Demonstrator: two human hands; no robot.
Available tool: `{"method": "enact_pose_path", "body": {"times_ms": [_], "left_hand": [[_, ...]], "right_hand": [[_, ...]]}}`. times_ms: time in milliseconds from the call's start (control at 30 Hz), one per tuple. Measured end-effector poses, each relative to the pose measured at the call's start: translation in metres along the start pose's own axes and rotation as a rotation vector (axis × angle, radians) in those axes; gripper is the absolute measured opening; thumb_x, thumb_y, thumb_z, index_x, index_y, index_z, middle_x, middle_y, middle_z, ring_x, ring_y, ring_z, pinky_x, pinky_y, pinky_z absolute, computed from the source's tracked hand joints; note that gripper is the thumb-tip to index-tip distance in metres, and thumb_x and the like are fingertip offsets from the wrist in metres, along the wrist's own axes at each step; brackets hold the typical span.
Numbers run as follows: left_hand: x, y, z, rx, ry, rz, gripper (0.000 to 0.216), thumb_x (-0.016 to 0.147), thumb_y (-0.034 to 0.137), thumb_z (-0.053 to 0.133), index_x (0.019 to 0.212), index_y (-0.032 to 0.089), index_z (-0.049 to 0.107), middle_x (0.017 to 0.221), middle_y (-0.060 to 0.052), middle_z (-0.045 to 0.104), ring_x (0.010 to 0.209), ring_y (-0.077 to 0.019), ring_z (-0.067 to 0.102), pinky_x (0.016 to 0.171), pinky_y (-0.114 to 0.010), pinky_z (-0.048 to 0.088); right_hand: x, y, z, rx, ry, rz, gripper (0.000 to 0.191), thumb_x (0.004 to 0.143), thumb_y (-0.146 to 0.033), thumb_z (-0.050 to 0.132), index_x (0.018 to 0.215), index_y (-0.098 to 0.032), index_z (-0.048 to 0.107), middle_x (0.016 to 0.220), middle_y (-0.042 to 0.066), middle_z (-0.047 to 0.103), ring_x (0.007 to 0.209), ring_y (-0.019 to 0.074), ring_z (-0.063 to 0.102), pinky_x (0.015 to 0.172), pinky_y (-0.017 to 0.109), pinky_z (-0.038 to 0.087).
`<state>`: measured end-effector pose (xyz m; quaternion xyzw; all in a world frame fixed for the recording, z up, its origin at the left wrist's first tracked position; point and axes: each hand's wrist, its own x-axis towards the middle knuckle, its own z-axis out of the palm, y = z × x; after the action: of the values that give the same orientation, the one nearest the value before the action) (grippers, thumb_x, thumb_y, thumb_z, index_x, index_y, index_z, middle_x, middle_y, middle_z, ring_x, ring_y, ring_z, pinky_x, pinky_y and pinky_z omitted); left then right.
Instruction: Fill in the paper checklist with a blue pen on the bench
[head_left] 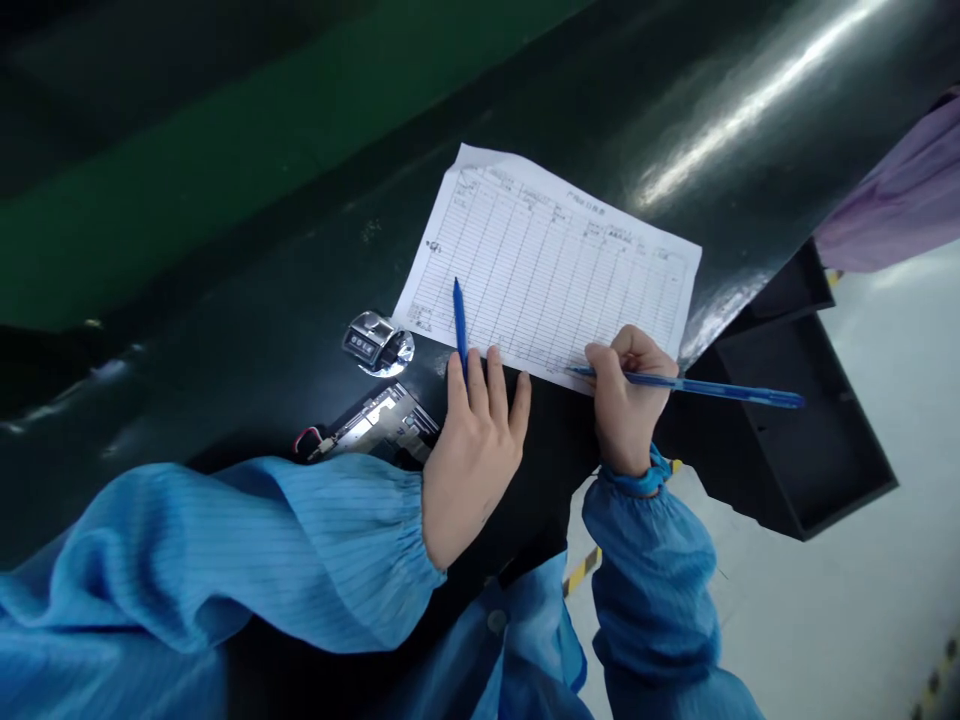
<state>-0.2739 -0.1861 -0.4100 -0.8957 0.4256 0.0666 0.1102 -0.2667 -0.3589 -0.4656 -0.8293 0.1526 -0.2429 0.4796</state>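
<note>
A white ruled form sheet [551, 262] lies on a dark glossy table [247, 310]. My right hand [628, 395] grips a blue pen [720, 388], its tip resting on the sheet's near edge. My left hand [476, 440] lies flat on the table at the sheet's near edge, with a second blue pen [460, 322] sticking up between its fingers over the paper. Both arms wear blue sleeves.
A shiny metal hand tally counter [376, 343] sits left of the sheet. A small metal part with a red wire [375, 422] lies next to my left wrist. A black shelf unit [795, 420] stands below the table's right edge. A purple sleeve [900, 200] shows at upper right.
</note>
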Motion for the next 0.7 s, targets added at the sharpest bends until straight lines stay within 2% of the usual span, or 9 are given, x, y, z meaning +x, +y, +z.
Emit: {"method": "enact_pose_path", "body": {"times_ms": [200, 333, 433, 633, 700], "left_hand": [[0.0, -0.005, -0.004, 0.113, -0.097, -0.048, 0.056, 0.098, 0.015, 0.037, 0.15, -0.006, 0.033, 0.134, -0.039, 0.049, 0.124, -0.0481, 0.053, 0.107, -0.064, 0.037], [-0.001, -0.01, 0.001, 0.11, -0.012, -0.087, 0.052, 0.095, 0.012, 0.041, 0.142, -0.011, 0.044, 0.128, -0.038, 0.054, 0.117, -0.0465, 0.06, 0.106, -0.063, 0.038], [-0.001, -0.012, 0.004, 0.166, 0.045, -0.088, 0.048, 0.094, 0.009, 0.037, 0.136, -0.01, 0.052, 0.125, -0.033, 0.058, 0.112, -0.0441, 0.063, 0.103, -0.062, 0.041], [0.001, -0.012, 0.002, 0.245, -0.045, -0.057, 0.053, 0.094, 0.011, 0.036, 0.14, -0.014, 0.044, 0.125, -0.037, 0.057, 0.116, -0.0452, 0.061, 0.106, -0.058, 0.039], [0.001, -0.011, 0.002, 0.219, -0.026, -0.059, 0.053, 0.094, 0.012, 0.038, 0.139, -0.015, 0.044, 0.125, -0.037, 0.057, 0.117, -0.0451, 0.06, 0.108, -0.058, 0.038]], "right_hand": [[0.0, 0.001, 0.0, 0.049, 0.001, 0.025, 0.037, 0.078, -0.017, 0.06, 0.056, -0.021, 0.03, 0.053, -0.006, 0.027, 0.049, 0.0089, 0.026, 0.046, 0.025, 0.022], [0.0, 0.002, 0.0, 0.053, 0.004, 0.039, 0.036, 0.078, -0.018, 0.06, 0.056, -0.021, 0.031, 0.054, -0.006, 0.028, 0.05, 0.0094, 0.027, 0.047, 0.025, 0.024], [0.0, 0.002, -0.001, 0.05, 0.005, 0.033, 0.035, 0.078, -0.018, 0.059, 0.056, -0.021, 0.032, 0.053, -0.006, 0.028, 0.05, 0.0095, 0.028, 0.047, 0.025, 0.023], [0.0, 0.001, 0.0, 0.096, -0.002, 0.029, 0.035, 0.078, -0.017, 0.06, 0.056, -0.021, 0.032, 0.052, -0.007, 0.029, 0.049, 0.0093, 0.028, 0.048, 0.026, 0.022], [0.0, 0.001, -0.001, 0.107, -0.007, 0.028, 0.035, 0.078, -0.017, 0.06, 0.056, -0.021, 0.032, 0.052, -0.007, 0.029, 0.049, 0.0093, 0.027, 0.048, 0.026, 0.022]]}}
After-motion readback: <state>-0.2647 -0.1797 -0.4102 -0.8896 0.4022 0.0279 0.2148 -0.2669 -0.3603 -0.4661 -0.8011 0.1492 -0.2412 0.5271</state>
